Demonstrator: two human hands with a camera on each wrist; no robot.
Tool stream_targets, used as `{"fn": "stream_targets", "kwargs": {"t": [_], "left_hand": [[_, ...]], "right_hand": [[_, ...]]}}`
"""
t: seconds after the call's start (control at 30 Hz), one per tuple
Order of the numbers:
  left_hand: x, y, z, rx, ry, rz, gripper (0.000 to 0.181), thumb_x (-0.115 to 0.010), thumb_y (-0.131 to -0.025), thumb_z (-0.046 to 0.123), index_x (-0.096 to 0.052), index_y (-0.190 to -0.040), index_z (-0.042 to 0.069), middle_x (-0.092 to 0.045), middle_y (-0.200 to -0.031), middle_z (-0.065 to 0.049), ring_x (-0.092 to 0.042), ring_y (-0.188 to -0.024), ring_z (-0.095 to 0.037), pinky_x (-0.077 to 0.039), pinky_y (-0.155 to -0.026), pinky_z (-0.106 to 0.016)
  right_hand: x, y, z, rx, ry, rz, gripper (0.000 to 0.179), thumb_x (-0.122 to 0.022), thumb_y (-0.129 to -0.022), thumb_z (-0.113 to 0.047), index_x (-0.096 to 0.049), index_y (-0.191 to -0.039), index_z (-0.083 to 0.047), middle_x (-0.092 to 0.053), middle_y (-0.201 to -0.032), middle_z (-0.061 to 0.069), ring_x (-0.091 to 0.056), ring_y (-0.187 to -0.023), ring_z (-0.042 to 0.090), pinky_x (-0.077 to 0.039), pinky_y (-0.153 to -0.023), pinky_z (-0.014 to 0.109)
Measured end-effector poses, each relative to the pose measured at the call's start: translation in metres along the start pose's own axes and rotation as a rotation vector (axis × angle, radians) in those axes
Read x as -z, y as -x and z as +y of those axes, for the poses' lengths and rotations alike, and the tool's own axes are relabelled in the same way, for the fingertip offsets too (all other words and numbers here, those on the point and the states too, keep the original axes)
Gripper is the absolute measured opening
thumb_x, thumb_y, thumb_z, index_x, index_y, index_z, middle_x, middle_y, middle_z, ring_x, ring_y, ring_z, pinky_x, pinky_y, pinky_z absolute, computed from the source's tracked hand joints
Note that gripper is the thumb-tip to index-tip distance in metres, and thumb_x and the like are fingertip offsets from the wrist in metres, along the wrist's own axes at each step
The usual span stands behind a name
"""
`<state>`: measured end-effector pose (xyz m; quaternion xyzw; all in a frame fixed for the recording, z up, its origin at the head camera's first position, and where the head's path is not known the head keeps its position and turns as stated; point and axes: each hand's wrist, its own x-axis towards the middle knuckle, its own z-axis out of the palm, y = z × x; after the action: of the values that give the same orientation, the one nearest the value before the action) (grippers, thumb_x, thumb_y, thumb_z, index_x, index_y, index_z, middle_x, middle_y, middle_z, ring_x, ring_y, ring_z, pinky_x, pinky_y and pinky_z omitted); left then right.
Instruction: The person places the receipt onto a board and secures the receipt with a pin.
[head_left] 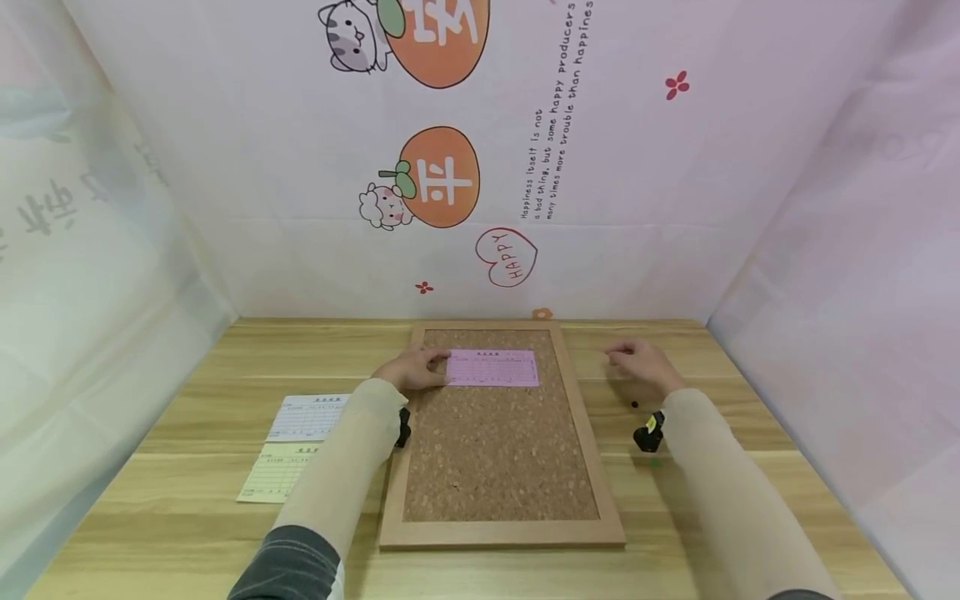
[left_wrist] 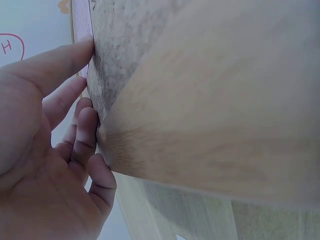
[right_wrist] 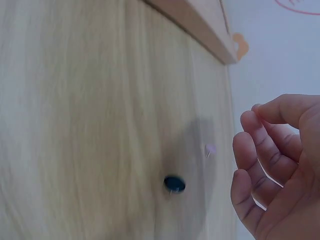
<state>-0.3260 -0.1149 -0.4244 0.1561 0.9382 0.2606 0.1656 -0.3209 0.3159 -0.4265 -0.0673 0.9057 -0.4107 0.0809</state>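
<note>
On the upper part of the framed cork board (head_left: 498, 450) lies a pink printed slip (head_left: 492, 368). My left hand (head_left: 415, 369) rests at the slip's left edge, thumb and index finger extended onto it; the left wrist view shows its other fingers bent beside the board's wooden frame. To the right of the board, my right hand (head_left: 643, 364) is above the table, thumb and index fingertips together. I cannot tell whether a small pin is between them. Below that hand, a dark thumbtack (right_wrist: 174, 184) and a small pale purple pin (right_wrist: 210, 149) lie on the wood.
Left of the board, a white printed slip (head_left: 306, 418) and a yellow one (head_left: 273, 473) lie on the table, partly covered by the left sleeve. A small green tack (head_left: 655, 462) lies near the right wrist camera (head_left: 649, 433). A printed cloth backdrop (head_left: 615, 258) rises behind the table.
</note>
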Motion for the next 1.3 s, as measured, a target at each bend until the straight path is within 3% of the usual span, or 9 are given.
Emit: {"fn": "stream_targets", "kwargs": {"t": [0.27, 0.5, 1.0, 1.3], "left_hand": [[0.0, 0.0, 0.001, 0.002, 0.026, 0.002, 0.06, -0.063, -0.1, 0.027, -0.041, -0.154, 0.013, -0.032, -0.153, -0.017, -0.035, -0.135, -0.033, -0.032, -0.108, -0.05], [-0.001, 0.001, 0.001, -0.005, 0.019, 0.008, 0.059, -0.062, -0.101, 0.026, -0.041, -0.154, 0.011, -0.032, -0.152, -0.018, -0.034, -0.135, -0.033, -0.032, -0.109, -0.05], [-0.001, -0.001, -0.001, -0.003, 0.044, 0.011, 0.059, -0.064, -0.099, 0.025, -0.042, -0.153, 0.012, -0.038, -0.142, -0.016, -0.04, -0.116, -0.028, -0.036, -0.097, -0.045], [0.0, 0.005, 0.002, -0.017, 0.044, 0.013, 0.058, -0.062, -0.1, 0.024, -0.043, -0.152, 0.009, -0.039, -0.139, -0.017, -0.04, -0.112, -0.028, -0.037, -0.094, -0.043]], "right_hand": [[0.007, 0.006, 0.014, -0.052, 0.065, 0.027, 0.044, -0.049, -0.106, -0.028, -0.056, -0.132, 0.007, -0.062, -0.122, 0.024, -0.057, -0.111, 0.038, -0.044, -0.096, 0.056], [0.009, 0.002, 0.031, -0.021, 0.067, 0.048, 0.031, -0.056, -0.102, -0.019, -0.067, -0.114, 0.008, -0.069, -0.098, 0.014, -0.061, -0.089, 0.022, -0.048, -0.082, 0.039], [0.005, 0.004, 0.035, -0.095, 0.071, 0.052, 0.043, -0.059, -0.1, -0.031, -0.063, -0.12, 0.007, -0.067, -0.11, 0.018, -0.062, -0.097, 0.028, -0.048, -0.087, 0.044], [0.003, 0.004, 0.037, -0.099, 0.15, 0.073, 0.043, -0.06, -0.099, -0.033, -0.066, -0.118, 0.005, -0.066, -0.113, 0.019, -0.059, -0.103, 0.033, -0.046, -0.089, 0.047]]}}
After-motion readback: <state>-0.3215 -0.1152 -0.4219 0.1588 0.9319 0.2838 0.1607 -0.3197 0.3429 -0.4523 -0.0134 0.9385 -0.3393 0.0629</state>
